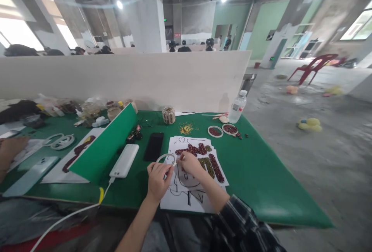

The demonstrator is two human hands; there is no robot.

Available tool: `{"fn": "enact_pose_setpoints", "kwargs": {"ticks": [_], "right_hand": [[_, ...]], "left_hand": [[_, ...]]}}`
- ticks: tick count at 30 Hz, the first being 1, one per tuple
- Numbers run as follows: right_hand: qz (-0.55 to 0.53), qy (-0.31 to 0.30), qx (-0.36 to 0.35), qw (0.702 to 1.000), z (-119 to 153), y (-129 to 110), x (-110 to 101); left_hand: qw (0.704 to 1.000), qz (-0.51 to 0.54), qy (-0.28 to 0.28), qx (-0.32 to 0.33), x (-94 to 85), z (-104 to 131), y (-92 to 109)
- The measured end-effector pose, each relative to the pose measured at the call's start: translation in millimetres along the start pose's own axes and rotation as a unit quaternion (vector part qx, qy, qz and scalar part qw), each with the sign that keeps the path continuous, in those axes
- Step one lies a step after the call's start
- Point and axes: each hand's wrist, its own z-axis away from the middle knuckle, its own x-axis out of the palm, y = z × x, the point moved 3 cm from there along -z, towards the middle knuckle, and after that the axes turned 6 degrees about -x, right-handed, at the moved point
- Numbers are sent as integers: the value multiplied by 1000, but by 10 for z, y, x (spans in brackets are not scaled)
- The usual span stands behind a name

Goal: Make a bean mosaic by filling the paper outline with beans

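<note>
My left hand (158,180) is closed on the edge of a white-rimmed round lid (166,155), which it holds over the paper's left side. Just right of the lid, my right hand (188,163) has its fingers pinched together; anything between them is too small to make out. Beneath both hands lie stacked paper sheets (174,201) with black line drawings. Dark red beans (216,168) and green beans (206,165) fill parts of the top drawing. My right hand and forearm hide some of it.
Two dishes of red beans, one a round lid (215,131), sit near a water bottle (237,107). Yellow grains (186,128) lie behind the paper, by a jar (168,115). Leftward are a phone (153,147), a power bank (124,161), a green divider (106,143) and another person's hand (13,149).
</note>
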Motion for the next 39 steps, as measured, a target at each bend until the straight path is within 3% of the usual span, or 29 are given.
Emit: {"fn": "enact_pose_setpoints", "kwargs": {"ticks": [12,17,21,25,35,39], "right_hand": [[-157,81,-149,973,72,-251,-136],[-151,71,-172,971,150,-376,-171],[-170,41,-137,975,176,-411,-165],[-232,48,-98,967,133,-336,-151],[-284,18,-37,958,62,-150,-168],[-277,20,-8,961,58,-111,-221]], "left_hand": [[999,16,-8,-45,52,7,-134],[997,27,-19,-68,72,-10,-193],[995,35,-35,-82,99,-5,-215],[994,41,-53,-85,139,-5,-219],[994,35,-97,-41,176,-78,-216],[995,4,-103,8,175,-195,-166]]}}
